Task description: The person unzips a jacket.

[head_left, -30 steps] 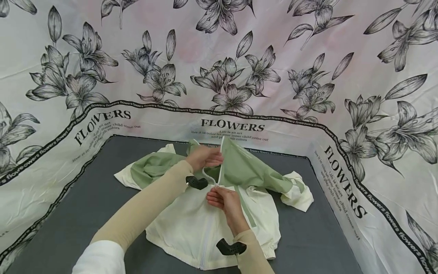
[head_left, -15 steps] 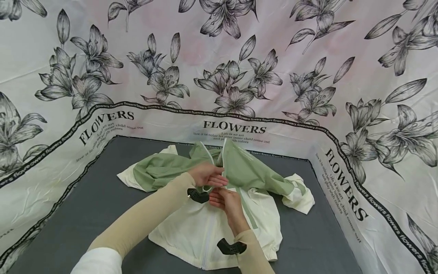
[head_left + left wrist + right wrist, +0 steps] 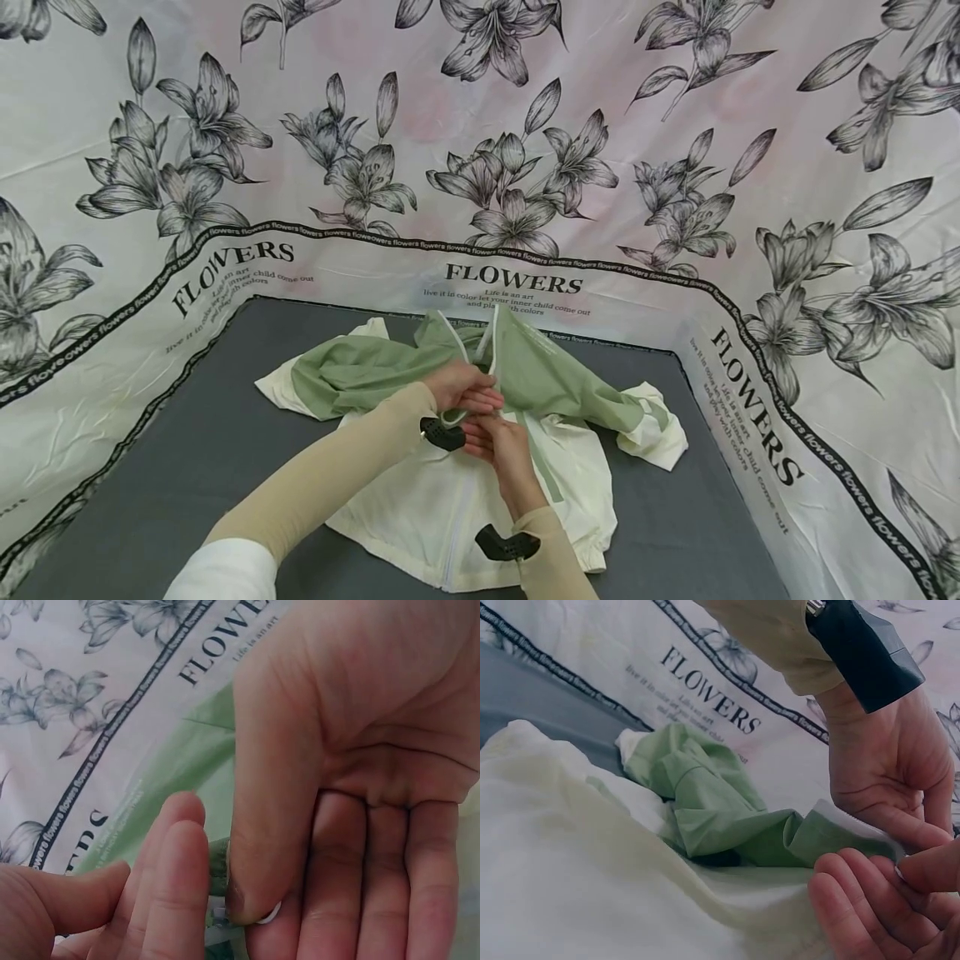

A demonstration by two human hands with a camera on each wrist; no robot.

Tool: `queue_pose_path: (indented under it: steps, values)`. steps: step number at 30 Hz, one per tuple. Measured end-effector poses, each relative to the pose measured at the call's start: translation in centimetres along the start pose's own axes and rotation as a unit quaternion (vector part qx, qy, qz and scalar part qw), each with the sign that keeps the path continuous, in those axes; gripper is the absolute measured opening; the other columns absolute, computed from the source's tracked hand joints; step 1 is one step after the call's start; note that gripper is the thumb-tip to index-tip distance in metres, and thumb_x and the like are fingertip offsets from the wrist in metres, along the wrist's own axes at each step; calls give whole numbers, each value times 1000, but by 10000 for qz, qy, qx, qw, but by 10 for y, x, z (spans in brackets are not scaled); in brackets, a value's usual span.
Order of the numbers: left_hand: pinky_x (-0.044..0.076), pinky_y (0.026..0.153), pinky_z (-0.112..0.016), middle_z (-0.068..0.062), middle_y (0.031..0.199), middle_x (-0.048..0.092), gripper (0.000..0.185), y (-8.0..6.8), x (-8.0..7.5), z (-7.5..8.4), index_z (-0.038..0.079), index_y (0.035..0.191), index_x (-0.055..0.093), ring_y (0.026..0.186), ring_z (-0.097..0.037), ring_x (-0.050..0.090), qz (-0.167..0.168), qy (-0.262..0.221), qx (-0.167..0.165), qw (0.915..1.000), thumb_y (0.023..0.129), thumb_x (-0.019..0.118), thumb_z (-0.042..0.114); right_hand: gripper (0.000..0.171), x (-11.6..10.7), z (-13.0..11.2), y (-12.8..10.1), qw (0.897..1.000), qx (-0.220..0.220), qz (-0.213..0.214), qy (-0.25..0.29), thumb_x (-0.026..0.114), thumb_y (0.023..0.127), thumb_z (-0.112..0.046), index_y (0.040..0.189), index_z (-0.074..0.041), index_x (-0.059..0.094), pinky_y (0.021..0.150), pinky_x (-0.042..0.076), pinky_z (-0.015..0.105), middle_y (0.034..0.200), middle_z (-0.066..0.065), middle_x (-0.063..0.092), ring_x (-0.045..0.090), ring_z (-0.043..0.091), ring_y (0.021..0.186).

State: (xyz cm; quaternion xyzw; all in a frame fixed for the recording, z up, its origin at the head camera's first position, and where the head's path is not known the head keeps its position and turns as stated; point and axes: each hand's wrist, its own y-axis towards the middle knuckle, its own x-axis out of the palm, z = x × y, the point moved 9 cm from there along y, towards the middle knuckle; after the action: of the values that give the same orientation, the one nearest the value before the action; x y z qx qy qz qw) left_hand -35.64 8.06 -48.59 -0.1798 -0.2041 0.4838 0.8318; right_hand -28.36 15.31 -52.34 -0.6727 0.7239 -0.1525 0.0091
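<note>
A green and white zip jacket lies front up on the table, its white zipper running down the middle. At the base of the collar opening my left hand pinches the zipper between thumb and index finger; a small white bit shows under the thumb in the left wrist view. Just below, my right hand pinches the zipper front, its other fingers loosely curved in the right wrist view. The two hands nearly meet, and they hide most of the gripped part.
The dark grey table surrounds the jacket. White cloth printed with flowers hangs behind and along the sides. The green and white sleeves spread to left and right. A black camera sits on each wrist.
My left hand has come down from the upper collar edge to the zipper, beside the right hand. The collar's left edge now shows. The right hand has stayed nearly in place.
</note>
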Motion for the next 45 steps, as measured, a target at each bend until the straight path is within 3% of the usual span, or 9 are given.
queue_pose_path:
  steps: [3, 11, 17, 21, 29, 45]
  values:
    - [63, 70, -20, -28, 124, 67, 35, 4, -2, 1, -15, 125, 62, 71, -12, 74, 46, 65, -31, 10000, 106, 51, 12, 30, -1, -1, 1, 9999, 34, 56, 86, 55, 101, -15, 115, 10, 64, 68, 63, 22, 80, -3, 74, 73, 7, 73]
    - [63, 73, -23, -25, 122, 69, 35, 11, -7, 5, -11, 126, 63, 81, -16, 77, 67, 283, 27, 9996, 106, 50, 15, 32, -2, -2, 2, 9998, 32, 10, 219, 54, 103, -16, 117, 12, 63, 71, 64, 25, 78, -2, 74, 74, 9, 74]
    - [63, 85, -26, -24, 128, 67, 38, 9, -8, 13, -12, 130, 60, 114, -27, 72, 64, 321, 203, 9993, 107, 48, 16, 32, -4, 0, 1, 9997, 85, 101, 205, 55, 102, -15, 115, 12, 65, 71, 65, 27, 78, 0, 74, 74, 11, 72]
    - [61, 94, -30, -25, 131, 65, 40, 8, -10, 18, -12, 134, 57, 125, -32, 64, 113, 134, 303, 9994, 108, 47, 17, 31, -5, 2, 2, 9996, 76, 157, 234, 55, 102, -15, 113, 12, 66, 71, 65, 27, 76, 0, 74, 75, 11, 71]
    - [59, 98, -35, -25, 130, 65, 41, 9, -18, 30, -9, 140, 52, 124, -34, 65, 384, -51, 736, 9965, 109, 46, 17, 29, -3, 4, 0, 9993, 101, 144, 327, 56, 102, -15, 112, 11, 67, 73, 65, 28, 77, 1, 76, 76, 13, 74]
    - [62, 89, -31, -25, 127, 67, 40, 14, -23, 41, -8, 140, 52, 119, -34, 67, 681, -289, 767, 9943, 108, 49, 16, 34, -3, 5, -8, 9992, -45, 56, 399, 58, 102, -17, 117, 13, 66, 76, 65, 28, 86, 5, 78, 77, 12, 79]
